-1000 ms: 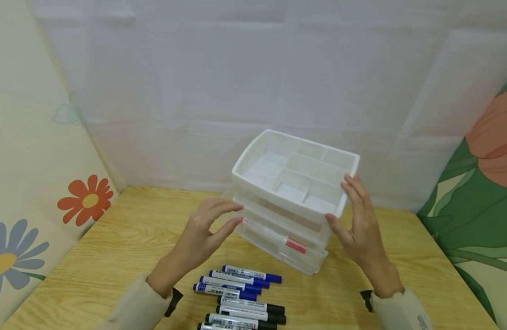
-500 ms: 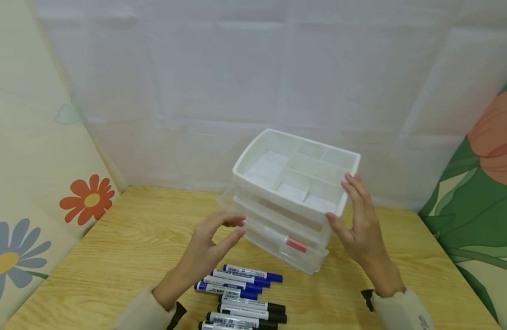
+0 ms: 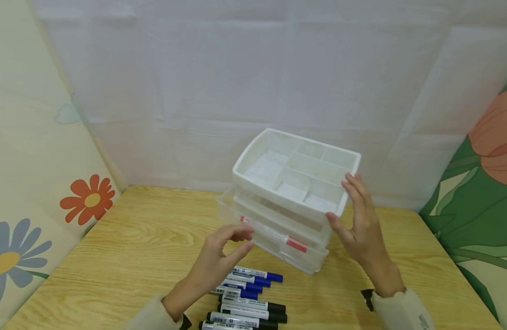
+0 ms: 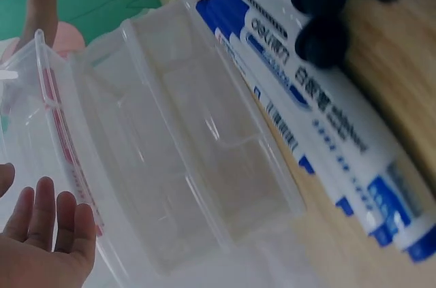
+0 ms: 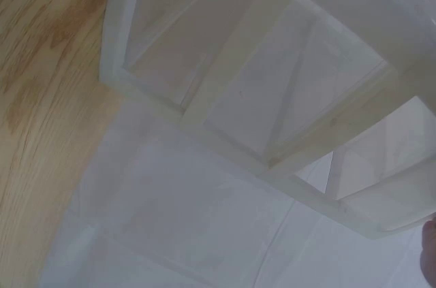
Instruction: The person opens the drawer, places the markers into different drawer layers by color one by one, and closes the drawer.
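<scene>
A white plastic drawer organizer [image 3: 307, 208] with a divided top tray stands at an angle on the table. A red-ended marker [image 3: 296, 244] lies along its lower front, seen through or against clear plastic. My left hand [image 3: 220, 256] is just in front of that side, fingers bent, thumb and forefinger apart with nothing between them. In the left wrist view, my fingers [image 4: 82, 230] are near the red-striped clear front. My right hand [image 3: 362, 227] rests on the organizer's right end, fingers fairly straight on the rim and thumb at the front corner.
Below the organizer, several blue-capped markers [image 3: 257, 276] and black-capped markers [image 3: 253, 312] lie in a row on the wooden table [image 3: 154, 229]. A clear plastic part [image 3: 225, 204] juts out at the organizer's left. A white sheet [image 3: 195, 91] hangs behind.
My left hand has moved down and to the right, away from the red-ended marker's left end, which now shows. My right hand and the organizer have stayed in place.
</scene>
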Demonstrator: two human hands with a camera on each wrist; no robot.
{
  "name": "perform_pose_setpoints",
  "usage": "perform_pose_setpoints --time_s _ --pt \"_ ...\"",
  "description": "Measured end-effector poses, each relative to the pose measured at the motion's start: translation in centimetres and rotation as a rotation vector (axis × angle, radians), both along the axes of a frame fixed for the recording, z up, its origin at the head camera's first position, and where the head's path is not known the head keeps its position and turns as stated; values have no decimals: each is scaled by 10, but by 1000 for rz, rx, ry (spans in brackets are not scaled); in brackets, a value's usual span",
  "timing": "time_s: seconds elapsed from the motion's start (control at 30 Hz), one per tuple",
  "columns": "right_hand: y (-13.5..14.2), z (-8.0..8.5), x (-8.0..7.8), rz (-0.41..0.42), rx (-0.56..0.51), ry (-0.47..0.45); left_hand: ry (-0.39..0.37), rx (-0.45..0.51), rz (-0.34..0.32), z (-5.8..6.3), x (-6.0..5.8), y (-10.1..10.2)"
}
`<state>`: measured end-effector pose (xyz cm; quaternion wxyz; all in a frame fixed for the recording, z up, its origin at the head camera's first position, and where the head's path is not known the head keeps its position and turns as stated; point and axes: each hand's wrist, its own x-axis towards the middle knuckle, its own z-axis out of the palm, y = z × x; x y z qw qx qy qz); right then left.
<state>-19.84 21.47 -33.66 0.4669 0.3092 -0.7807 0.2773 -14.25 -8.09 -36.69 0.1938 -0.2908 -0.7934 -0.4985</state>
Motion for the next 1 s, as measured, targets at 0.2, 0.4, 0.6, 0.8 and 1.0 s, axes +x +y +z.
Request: perform_pose_setpoints --time_s 0.2,0.4,0.6,0.8,1.0 --pt "-1 0 0 1 -1 7 -279 57 -3 -4 3 6" --pt "-1 1 -1 9 1 25 -503 138 -6 -5 3 10" --pt "-2 2 -1 7 -3 26 -658 322 -24 -4 5 19" --pt "-2 2 -2 8 -7 33 -730 468 -42 -1 3 31" --pt "-3 2 -2 11 -7 35 -744 568 -72 -2 2 40"
